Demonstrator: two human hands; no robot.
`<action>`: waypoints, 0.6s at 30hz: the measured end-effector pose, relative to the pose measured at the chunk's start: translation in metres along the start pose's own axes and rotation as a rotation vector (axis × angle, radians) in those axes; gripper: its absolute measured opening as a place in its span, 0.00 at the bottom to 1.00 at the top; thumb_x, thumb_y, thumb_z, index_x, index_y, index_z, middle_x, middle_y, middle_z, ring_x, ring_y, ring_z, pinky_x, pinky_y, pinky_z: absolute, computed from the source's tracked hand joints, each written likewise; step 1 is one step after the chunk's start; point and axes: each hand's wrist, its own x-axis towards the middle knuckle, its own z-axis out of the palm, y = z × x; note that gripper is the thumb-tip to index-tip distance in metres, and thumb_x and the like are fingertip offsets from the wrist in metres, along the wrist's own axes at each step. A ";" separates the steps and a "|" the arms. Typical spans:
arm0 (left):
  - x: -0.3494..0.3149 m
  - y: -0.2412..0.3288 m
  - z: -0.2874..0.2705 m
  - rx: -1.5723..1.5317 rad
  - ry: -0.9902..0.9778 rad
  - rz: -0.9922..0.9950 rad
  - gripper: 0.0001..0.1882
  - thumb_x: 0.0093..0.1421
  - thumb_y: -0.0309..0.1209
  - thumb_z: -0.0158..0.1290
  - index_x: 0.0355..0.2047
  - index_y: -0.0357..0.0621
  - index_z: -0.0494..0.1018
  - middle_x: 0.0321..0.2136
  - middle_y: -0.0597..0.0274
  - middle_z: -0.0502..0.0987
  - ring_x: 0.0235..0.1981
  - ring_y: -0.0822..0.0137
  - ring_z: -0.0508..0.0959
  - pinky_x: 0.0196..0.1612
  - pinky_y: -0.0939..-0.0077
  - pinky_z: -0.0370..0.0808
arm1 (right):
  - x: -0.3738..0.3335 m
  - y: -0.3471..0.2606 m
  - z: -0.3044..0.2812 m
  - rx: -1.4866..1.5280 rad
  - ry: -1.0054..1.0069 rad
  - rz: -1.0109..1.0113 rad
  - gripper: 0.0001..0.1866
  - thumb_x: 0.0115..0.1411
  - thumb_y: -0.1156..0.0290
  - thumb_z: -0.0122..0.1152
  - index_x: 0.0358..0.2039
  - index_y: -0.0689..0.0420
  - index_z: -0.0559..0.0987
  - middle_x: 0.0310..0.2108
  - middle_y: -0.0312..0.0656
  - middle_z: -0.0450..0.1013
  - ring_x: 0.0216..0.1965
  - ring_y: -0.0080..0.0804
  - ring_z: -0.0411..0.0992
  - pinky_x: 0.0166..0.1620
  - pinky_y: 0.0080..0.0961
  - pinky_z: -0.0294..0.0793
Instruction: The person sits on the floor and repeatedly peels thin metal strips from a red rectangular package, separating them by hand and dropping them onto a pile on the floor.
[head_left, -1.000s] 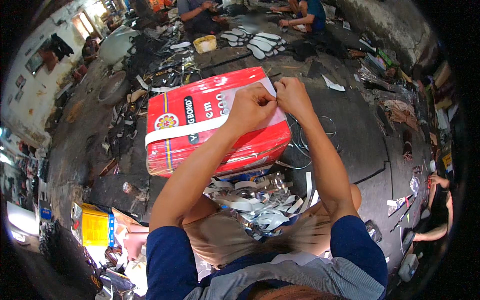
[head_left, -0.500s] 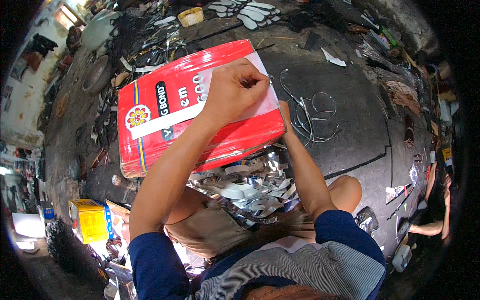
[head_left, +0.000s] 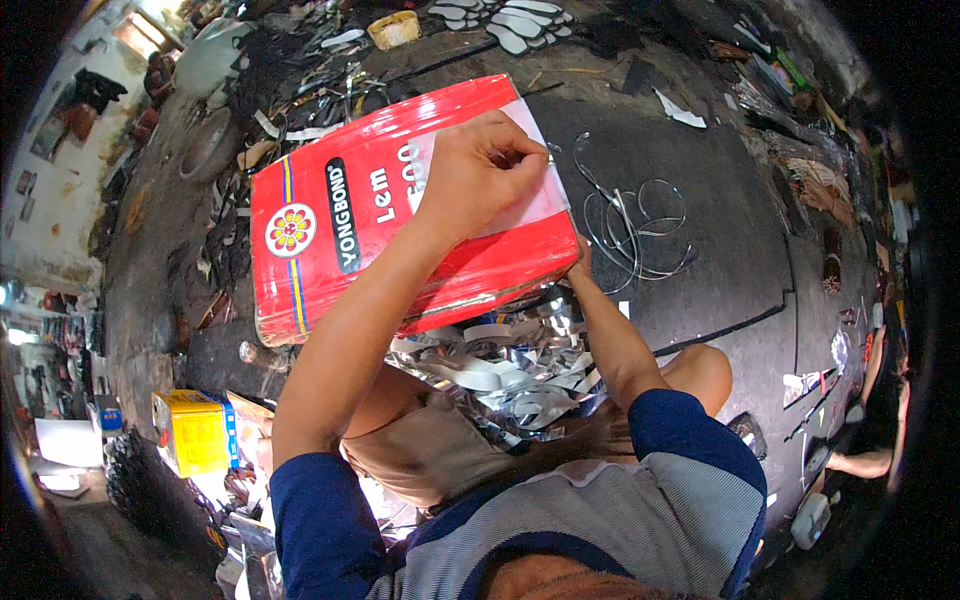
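A red rectangular box [head_left: 440, 290] with a shiny, plastic-like surface rests tilted above my lap. A pale whitish sheet or patch [head_left: 552, 200] covers its right end. My left hand [head_left: 485, 170] is over this patch, thumb and fingers closed in a pinch; what they hold, if anything, is hidden. My right hand [head_left: 580, 258] is at the box's lower right corner, mostly behind its edge, so its fingers do not show. In my lap, under the box, lies a heap of white and silvery strips [head_left: 500, 375].
Thin wire-like loops [head_left: 630, 230] lie on the dark floor mat [head_left: 720, 290] at the right. Insole-shaped pieces [head_left: 525, 25] and a yellow tub [head_left: 395, 30] are at the far side. A yellow box [head_left: 192, 432] stands at left. Another person's arm [head_left: 862, 463] shows at right.
The long white strip that lay across the box to the left of my left hand is gone from there. A small white piece now shows beside my right forearm. My left hand stays pinched.
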 end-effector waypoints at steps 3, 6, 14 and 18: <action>-0.006 -0.010 -0.003 -0.014 0.008 -0.022 0.03 0.54 0.24 0.61 0.28 0.36 0.81 0.25 0.63 0.78 0.25 0.78 0.76 0.28 0.83 0.72 | -0.015 0.015 0.013 0.082 0.032 0.102 0.18 0.53 0.64 0.62 0.35 0.69 0.81 0.39 0.66 0.77 0.43 0.62 0.78 0.49 0.49 0.77; -0.010 -0.013 -0.005 -0.037 0.019 0.002 0.03 0.54 0.23 0.61 0.28 0.35 0.81 0.26 0.63 0.78 0.25 0.78 0.76 0.28 0.83 0.71 | -0.022 0.026 0.010 0.034 0.013 0.089 0.18 0.52 0.65 0.62 0.35 0.70 0.81 0.40 0.66 0.77 0.43 0.61 0.78 0.49 0.49 0.77; -0.013 -0.014 -0.012 0.156 -0.066 0.191 0.07 0.54 0.21 0.60 0.34 0.38 0.82 0.29 0.61 0.78 0.27 0.72 0.78 0.30 0.79 0.74 | -0.035 0.008 -0.009 -0.203 -0.042 0.199 0.17 0.53 0.67 0.61 0.37 0.67 0.82 0.41 0.64 0.77 0.46 0.60 0.77 0.50 0.49 0.77; -0.013 -0.014 -0.019 0.320 -0.107 0.455 0.11 0.54 0.21 0.60 0.39 0.41 0.81 0.33 0.58 0.77 0.31 0.63 0.79 0.33 0.74 0.77 | -0.040 -0.021 -0.034 -0.316 -0.070 0.207 0.16 0.54 0.68 0.59 0.37 0.67 0.82 0.41 0.64 0.77 0.45 0.60 0.77 0.50 0.50 0.77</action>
